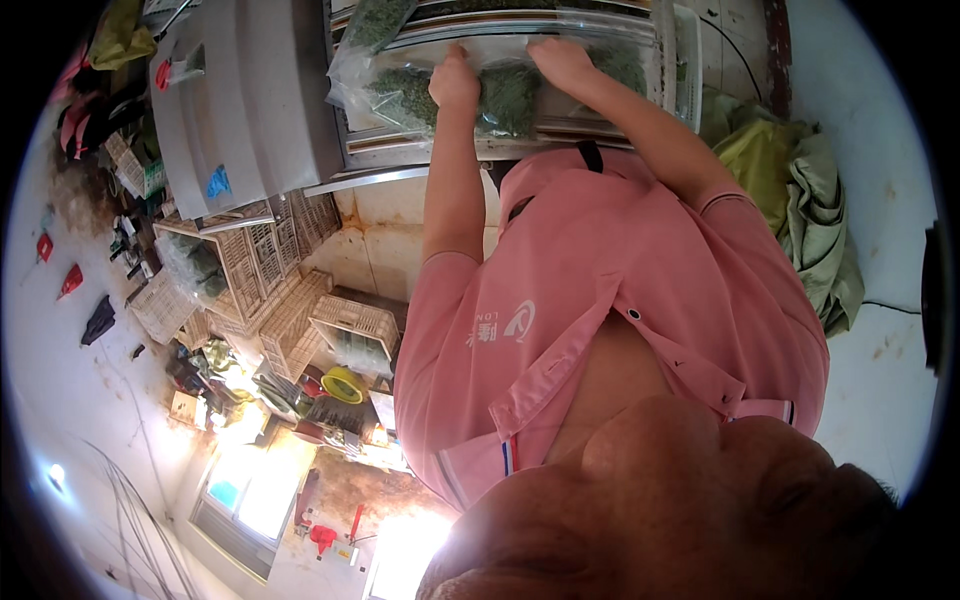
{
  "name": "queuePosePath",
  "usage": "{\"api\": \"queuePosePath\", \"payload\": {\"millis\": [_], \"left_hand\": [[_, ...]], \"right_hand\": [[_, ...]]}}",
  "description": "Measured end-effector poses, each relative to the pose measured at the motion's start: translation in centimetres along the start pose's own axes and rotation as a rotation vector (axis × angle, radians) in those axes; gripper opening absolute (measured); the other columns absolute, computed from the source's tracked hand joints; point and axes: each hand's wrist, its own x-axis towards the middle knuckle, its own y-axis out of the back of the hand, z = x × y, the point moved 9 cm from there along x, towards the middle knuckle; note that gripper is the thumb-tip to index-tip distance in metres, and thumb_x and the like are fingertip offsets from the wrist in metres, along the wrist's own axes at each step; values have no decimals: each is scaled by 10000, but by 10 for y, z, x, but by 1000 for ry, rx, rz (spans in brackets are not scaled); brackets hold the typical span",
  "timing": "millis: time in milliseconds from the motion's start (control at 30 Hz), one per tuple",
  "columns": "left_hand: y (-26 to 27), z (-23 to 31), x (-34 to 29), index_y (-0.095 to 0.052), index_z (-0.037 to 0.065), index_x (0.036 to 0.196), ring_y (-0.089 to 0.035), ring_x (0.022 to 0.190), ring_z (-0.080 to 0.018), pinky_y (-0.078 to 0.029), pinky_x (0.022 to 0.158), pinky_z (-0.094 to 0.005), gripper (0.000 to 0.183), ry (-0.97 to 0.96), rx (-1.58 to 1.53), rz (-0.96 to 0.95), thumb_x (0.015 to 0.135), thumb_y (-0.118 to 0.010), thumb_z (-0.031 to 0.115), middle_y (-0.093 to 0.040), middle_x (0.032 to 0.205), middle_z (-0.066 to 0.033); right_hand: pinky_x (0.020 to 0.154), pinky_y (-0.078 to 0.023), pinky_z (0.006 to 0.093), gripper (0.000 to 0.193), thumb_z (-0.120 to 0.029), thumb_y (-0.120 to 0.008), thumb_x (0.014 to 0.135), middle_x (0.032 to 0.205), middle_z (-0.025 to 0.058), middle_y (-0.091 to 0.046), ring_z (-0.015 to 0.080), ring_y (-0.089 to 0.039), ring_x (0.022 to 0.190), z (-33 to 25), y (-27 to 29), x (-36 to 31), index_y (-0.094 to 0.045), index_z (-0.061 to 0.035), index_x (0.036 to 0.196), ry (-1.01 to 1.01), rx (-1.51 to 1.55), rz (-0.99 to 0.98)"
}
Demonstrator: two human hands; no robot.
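Note:
My left hand (pixel 455 82) is closed on the top edge of a clear plastic bag (pixel 510 98). Dark green, leafy-looking pieces fill the bag; I cannot make out their exact kind. A little to the right, my right hand (pixel 562 65) also grips the bag's upper edge with bent fingers. The bag lies on a metal-framed machine bed (pixel 390 152), its edge along a silver bar (pixel 500 30). Another clear bag of green stuff (pixel 380 22) rests at the far left of the bed. Both sets of fingertips are partly hidden.
A large grey metal cover (pixel 250 100) stands left of the bed. Stacked beige plastic crates (pixel 235 270), one holding bags, fill the left side. A white basket (pixel 688 65) is beside the bed's right end. Green and yellow cloth (pixel 790 180) lies at the right.

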Motion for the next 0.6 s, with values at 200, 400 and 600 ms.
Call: {"api": "queuePosePath", "payload": {"millis": [200,400,600], "left_hand": [[-6,-13,37,-635,213,1143,-685,879,-422,-555,749,-518,252,-92,43,127,913,-532,223,-713,941,-202],[17,-16,41,-548,109,1080,-689,802,-433,-552,670,-528,157,30,-101,224,938,-548,177,-700,855,-231],[7,6,32,-529,100,1053,-677,760,-444,-542,636,-543,162,57,-291,364,928,-582,188,-691,812,-223]], "right_hand": [[783,-566,404,189,-141,-607,852,1092,126,-678,299,-648,1077,27,28,26,-669,-37,998,35,-302,188],[741,-537,458,131,-152,-649,779,879,184,-653,385,-639,806,64,42,29,-665,-39,845,-121,129,110],[759,-513,478,116,-140,-665,785,880,181,-634,391,-624,833,77,35,37,-667,-39,842,-55,279,343]]}}
